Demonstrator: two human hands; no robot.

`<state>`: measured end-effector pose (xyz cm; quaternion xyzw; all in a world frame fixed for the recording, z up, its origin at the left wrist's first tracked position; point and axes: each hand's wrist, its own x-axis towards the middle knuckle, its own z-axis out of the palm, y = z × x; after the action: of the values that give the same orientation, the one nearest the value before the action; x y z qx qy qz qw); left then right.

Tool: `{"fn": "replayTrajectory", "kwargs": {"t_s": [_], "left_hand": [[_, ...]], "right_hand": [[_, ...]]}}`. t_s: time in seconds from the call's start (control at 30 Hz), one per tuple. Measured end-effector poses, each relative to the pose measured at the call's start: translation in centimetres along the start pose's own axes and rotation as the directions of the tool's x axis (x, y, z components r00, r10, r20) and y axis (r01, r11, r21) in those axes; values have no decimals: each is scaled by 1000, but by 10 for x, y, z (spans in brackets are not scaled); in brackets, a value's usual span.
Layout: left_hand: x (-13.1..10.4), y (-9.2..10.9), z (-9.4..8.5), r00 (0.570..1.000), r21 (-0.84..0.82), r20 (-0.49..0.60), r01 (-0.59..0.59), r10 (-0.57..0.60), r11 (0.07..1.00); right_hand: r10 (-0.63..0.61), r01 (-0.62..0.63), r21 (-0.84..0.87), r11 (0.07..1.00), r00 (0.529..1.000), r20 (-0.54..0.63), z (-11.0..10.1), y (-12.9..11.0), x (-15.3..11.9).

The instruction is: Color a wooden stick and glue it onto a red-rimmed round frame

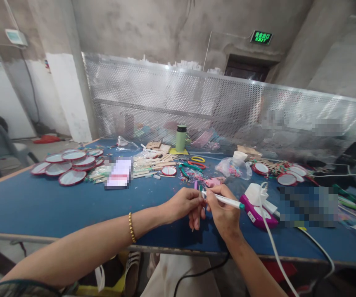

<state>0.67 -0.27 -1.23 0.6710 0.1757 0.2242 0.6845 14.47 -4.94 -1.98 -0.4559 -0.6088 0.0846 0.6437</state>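
Note:
My right hand grips a white pen with a green end, its tip pointing left toward my other hand. My left hand is closed in a pinch close to the pen's tip; what lies between its fingers is too small to make out. Just beyond the fingertips are a purple stick-shaped thing and a pink object. Behind them lies a tangle of thin coloured strings, with green-handled pliers beside it.
Round white discs with red rims are piled at the left, near a phone and wooden sticks. A green bottle stands at the back. On the right are a plastic bag, a purple power strip and a white cable.

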Motion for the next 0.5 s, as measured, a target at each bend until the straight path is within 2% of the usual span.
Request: {"fn": "replayTrajectory", "kwargs": {"t_s": [0.5], "left_hand": [[1, 0, 0, 1000, 19, -4, 11, -11, 1000]], "right_hand": [[-22, 22, -22, 1000, 1000, -2, 1, 2, 1]]}}
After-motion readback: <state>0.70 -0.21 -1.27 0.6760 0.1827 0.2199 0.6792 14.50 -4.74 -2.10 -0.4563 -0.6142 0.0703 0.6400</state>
